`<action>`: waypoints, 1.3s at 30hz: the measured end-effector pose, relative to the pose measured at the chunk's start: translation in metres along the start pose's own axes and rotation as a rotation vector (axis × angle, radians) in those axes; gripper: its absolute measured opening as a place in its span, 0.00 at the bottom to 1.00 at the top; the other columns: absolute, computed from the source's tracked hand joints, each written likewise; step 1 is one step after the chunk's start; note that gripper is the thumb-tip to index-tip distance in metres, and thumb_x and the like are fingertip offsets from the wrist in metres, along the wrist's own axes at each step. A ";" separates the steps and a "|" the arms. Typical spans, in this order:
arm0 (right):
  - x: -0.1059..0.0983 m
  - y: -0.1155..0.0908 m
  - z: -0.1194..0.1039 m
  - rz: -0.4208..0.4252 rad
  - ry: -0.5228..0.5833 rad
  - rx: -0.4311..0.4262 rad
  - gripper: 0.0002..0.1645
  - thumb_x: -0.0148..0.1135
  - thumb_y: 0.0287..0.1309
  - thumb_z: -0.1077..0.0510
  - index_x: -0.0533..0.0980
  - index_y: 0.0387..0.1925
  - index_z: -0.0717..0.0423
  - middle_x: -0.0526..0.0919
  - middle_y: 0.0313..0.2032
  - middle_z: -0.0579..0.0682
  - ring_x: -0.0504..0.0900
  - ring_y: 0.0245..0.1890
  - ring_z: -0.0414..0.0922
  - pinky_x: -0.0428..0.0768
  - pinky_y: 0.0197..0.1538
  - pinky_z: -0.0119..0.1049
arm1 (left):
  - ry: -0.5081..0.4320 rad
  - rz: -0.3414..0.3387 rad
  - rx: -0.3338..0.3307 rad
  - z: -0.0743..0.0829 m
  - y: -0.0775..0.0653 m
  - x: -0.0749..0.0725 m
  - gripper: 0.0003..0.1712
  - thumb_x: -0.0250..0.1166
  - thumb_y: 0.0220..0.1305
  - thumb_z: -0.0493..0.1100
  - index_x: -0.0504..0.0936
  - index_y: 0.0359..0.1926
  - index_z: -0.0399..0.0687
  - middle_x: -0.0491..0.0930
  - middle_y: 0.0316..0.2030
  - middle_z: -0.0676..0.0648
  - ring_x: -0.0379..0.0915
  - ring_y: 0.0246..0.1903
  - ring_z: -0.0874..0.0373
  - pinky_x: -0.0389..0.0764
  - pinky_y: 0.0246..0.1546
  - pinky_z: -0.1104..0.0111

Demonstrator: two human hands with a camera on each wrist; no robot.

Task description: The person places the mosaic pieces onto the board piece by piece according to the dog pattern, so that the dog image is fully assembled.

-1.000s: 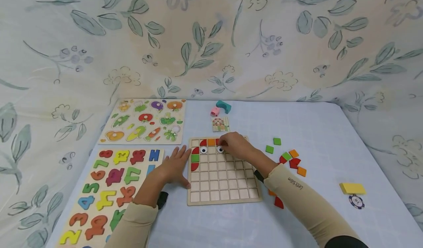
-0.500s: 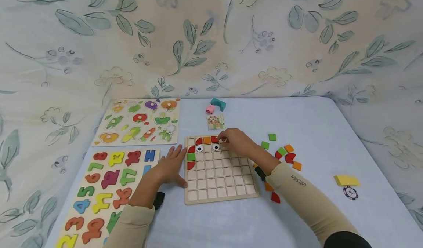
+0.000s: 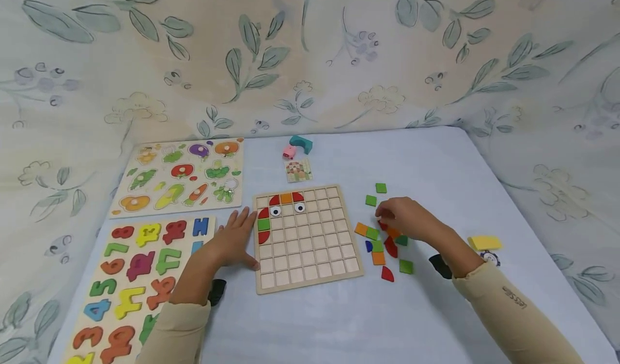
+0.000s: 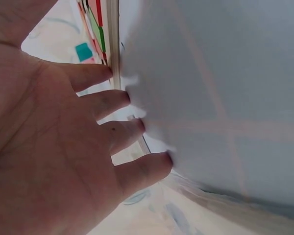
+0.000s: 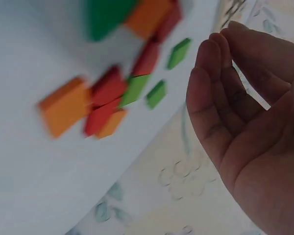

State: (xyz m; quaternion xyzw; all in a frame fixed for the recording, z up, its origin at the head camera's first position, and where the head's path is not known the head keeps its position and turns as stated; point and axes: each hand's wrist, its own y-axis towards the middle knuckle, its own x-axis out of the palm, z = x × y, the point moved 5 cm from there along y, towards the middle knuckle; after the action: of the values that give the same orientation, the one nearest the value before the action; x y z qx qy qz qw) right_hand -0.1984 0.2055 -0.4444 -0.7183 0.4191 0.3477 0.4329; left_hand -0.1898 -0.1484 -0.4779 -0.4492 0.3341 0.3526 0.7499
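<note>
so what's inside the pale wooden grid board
Four red quarter-circle tiles, one orange square tile, one green square tile and two round black-and-white eye tiles. Whatever lies beneath them is covered from view.

Free cloth (image 3: pixel 295 329) below grid board (image 3: pixel 308 241), tiles (image 3: pixel 378 258) crowding right

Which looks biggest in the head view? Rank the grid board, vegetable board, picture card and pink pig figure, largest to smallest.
1. Grid board and vegetable board: too alike in area to rank.
2. Picture card: far smaller.
3. Pink pig figure: smallest.
</note>
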 end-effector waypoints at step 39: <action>0.036 -0.028 0.008 0.042 0.042 0.148 0.16 0.69 0.43 0.62 0.77 0.38 0.55 0.78 0.30 0.45 0.75 0.33 0.41 0.81 0.32 0.34 | -0.034 -0.004 -0.025 -0.004 0.000 0.001 0.69 0.77 0.32 0.54 0.43 0.70 0.50 0.37 0.70 0.43 0.26 0.68 0.43 0.41 0.62 0.41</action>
State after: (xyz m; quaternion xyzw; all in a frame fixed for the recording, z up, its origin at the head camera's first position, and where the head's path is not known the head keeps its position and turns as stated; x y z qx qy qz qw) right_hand -0.1595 0.2097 -0.4698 -0.6825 0.4677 0.3098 0.4685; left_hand -0.1901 -0.1516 -0.4805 -0.4532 0.3161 0.3625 0.7505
